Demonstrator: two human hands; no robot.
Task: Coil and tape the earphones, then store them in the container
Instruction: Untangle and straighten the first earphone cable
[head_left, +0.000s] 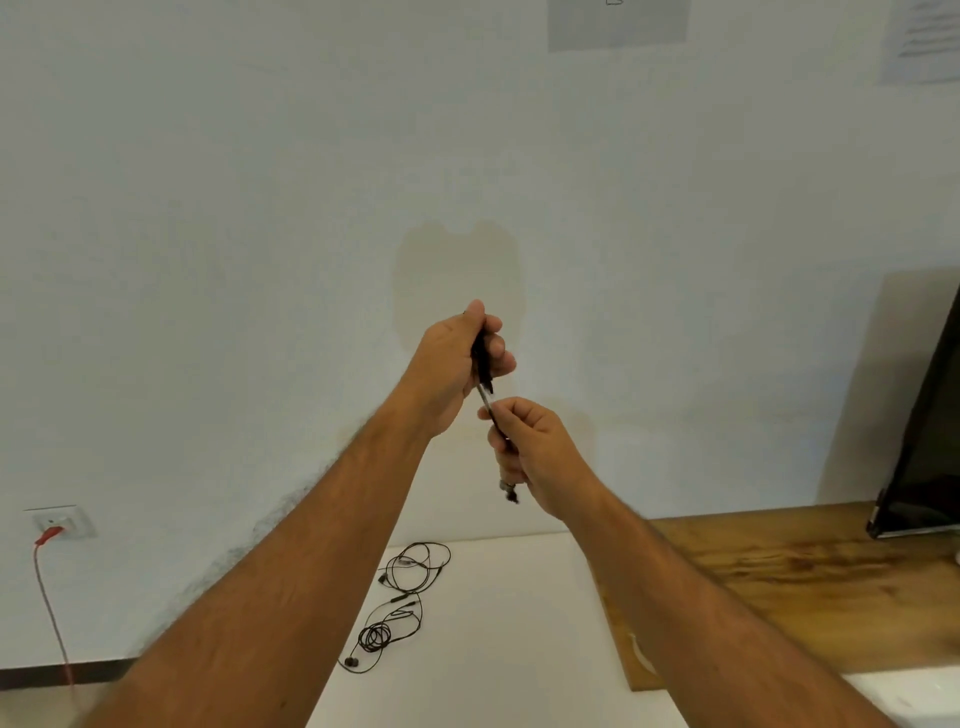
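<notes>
Earphones (485, 384) hang between your 2 raised hands, stretched as a dark bundle of cable in front of the wall (260, 208), well above the white tabletop (493, 623). Your left hand (457, 358) is uppermost, its fingers curled round the top of the bundle; how many strands it grips is hard to make out, because the cable blurs into 1 dark line against the palm. Your right hand (535, 452) sits just below it, fingers and thumb closed around the lower stretch, with a small metallic end (509, 491) sticking out under the fist. Whether that end is a plug or an earbud, you cannot tell from here.

Below your hands, on the white tabletop, lie more loose earphones (400, 603): 1 wide loop nearer the wall, 1 tight little coil closer to you, and an earbud at the near end. Your left forearm cuts across their left side, so how many sets lie there is unclear.

Right of the white tabletop is a wooden board (805, 571), and on its far right corner leans a dark panel (924, 441), cut off by the frame edge. Left of the tabletop, low on the wall, a socket (60, 522) holds a red cable (52, 608) that drops out of view. 2 sheets of paper (618, 23) are cropped at the top.
</notes>
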